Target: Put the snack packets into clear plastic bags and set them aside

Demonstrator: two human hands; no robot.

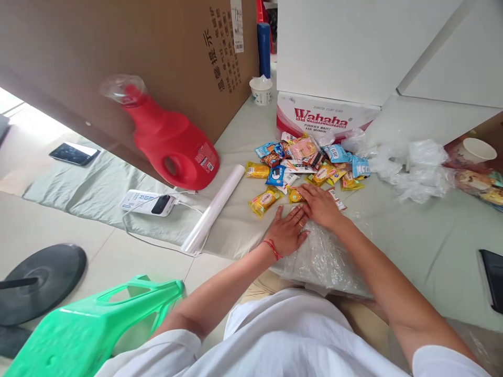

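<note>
My left hand (pixel 287 231), with a red string on the wrist and a ring, lies palm down with its fingers spread at the edge of a crumpled clear plastic bag (pixel 328 259). Just beyond it, my right hand (pixel 321 205) also lies palm down, fingers stretched towards a small yellow snack packet (pixel 294 196). Neither hand grips anything visible; what lies under the palms is hidden. A heap of wrapped snacks spreads past my fingertips, among them a yellow packet (pixel 264 201), a dark blue packet (pixel 275 175), a pink packet (pixel 304 147) and a light blue packet (pixel 360 167).
Behind the snacks stands a Wahaha water carton (pixel 328 118). Crumpled clear bags (pixel 412 170) lie to the right, a phone (pixel 493 277) near the right edge. Leftward are a red jug (pixel 176 141), a white roll (pixel 214 209), a power bank (pixel 147 203) and a green stool (pixel 98 314).
</note>
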